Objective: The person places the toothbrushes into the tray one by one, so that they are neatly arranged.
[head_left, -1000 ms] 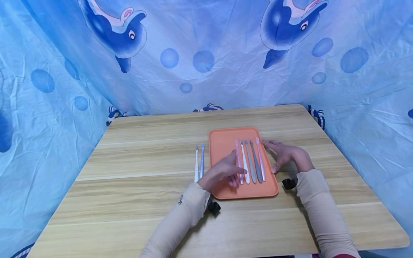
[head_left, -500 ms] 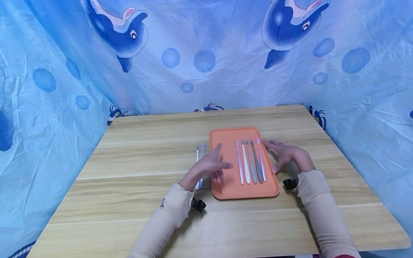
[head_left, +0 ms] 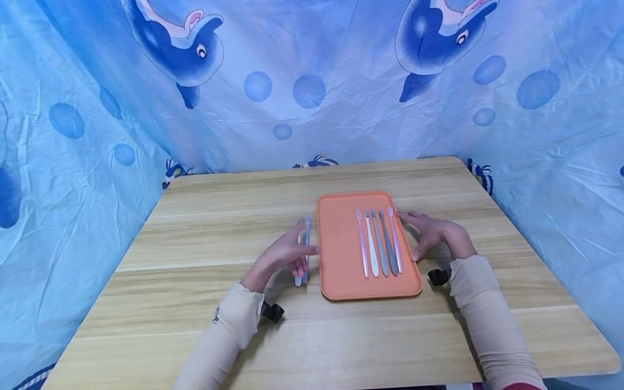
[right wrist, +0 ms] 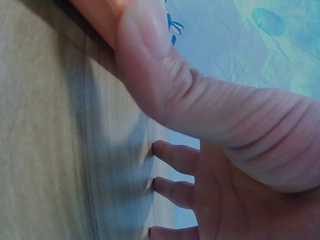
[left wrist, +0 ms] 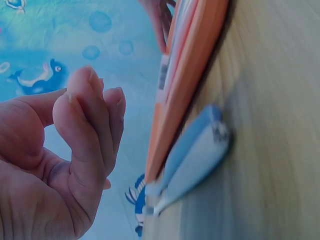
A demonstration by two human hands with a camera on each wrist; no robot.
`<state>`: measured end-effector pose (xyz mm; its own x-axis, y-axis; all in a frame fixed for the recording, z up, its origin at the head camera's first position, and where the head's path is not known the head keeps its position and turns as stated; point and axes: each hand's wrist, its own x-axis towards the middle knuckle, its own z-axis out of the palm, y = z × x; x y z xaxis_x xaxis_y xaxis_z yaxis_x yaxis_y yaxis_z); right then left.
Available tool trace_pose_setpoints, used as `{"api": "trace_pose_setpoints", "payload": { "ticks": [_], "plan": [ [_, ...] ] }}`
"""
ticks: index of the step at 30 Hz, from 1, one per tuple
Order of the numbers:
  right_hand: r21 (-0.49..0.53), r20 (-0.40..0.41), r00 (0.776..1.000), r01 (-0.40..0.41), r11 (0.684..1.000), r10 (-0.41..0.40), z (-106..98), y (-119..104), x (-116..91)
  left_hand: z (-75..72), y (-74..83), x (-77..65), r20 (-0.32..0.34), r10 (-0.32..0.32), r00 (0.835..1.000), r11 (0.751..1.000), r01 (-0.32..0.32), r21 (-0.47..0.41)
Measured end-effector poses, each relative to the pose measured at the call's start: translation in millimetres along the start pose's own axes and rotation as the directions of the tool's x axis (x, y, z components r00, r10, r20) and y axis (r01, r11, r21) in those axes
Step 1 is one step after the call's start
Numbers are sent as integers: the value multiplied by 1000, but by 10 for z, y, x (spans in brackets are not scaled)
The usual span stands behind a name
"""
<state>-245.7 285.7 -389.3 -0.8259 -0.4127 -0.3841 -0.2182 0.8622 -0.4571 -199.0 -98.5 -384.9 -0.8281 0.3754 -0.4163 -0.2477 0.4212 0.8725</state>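
My left hand (head_left: 283, 254) hovers over two toothbrushes lying on the table left of the tray, its fingers loosely bent and nothing in them. One is blue (head_left: 307, 225), the other white (left wrist: 200, 160); the hand partly covers both in the head view. On the orange tray (head_left: 336, 216) several toothbrushes lie side by side: a pink one (head_left: 363, 249), a white one (head_left: 372, 249), a grey-green one (head_left: 381, 249), a dark grey one (head_left: 388, 246) and another pink one (head_left: 396, 246) nearest the right rim. My right hand (head_left: 431, 233) touches that rim with spread thumb and forefinger.
The wooden table (head_left: 205, 238) carries the tray right of its middle. A blue curtain (head_left: 341, 130) with dolphins hangs close behind the table and along both sides. Each wrist wears a small black camera, such as the left one (head_left: 273, 312).
My left hand has moved left, from above the tray's toothbrushes to above the two on the table. The right hand stays at the tray's edge.
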Motion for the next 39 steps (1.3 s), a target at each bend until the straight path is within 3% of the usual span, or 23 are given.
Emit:
{"api": "trace_pose_setpoints", "payload": {
  "ticks": [8, 17, 25, 39],
  "plan": [
    [19, -8, 1000, 10, 1000, -10, 17, 39, -17, -99, -160, -57, -37, -10, 999, 1000, 10, 1],
    [-3, 3, 1000, 11, 1000, -11, -9, 14, -15, -171, -280, -40, -3, -16, 1000, 1000, 16, -11],
    [-3, 1, 1000, -3, 1000, 3, 7, 30, 28, -192, -389, -32, 7, -69, 998, 997, 69, 31],
    [3, 20, 1000, -4, 1000, 4, -28, -17, -9, -194, -451, -7, -52, -68, 996, 993, 73, 90]
  ]
}}
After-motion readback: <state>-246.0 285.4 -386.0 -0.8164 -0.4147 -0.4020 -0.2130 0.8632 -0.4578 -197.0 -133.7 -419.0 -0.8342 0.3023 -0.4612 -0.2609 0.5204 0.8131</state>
